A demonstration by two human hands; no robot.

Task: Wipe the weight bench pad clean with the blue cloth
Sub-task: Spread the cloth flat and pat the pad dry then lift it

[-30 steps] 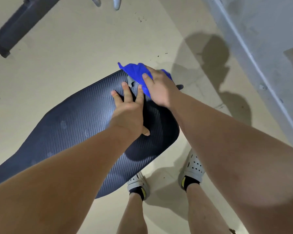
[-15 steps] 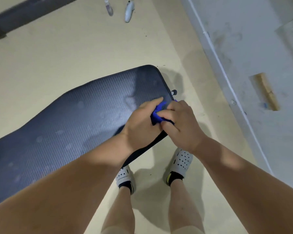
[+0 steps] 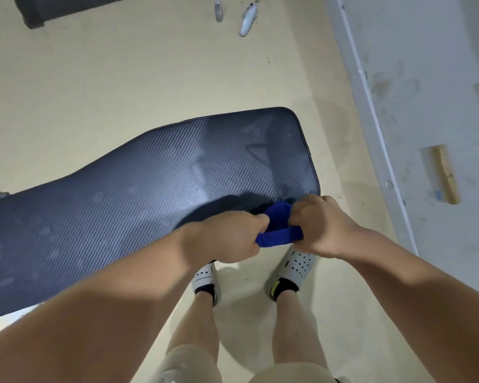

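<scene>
Hands: left hand (image 3: 227,239) and right hand (image 3: 320,226) both gripping blue cloth (image 3: 278,229); near corner of bench pad (image 3: 150,189).

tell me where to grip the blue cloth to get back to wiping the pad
Probably grip the bunched upper part of the cloth from above with the right hand, palm down. Right now it is gathered into a wad stretched between the left hand and the right at the near corner of the pad; a palm over the bulk would press it flat for wiping.
</scene>
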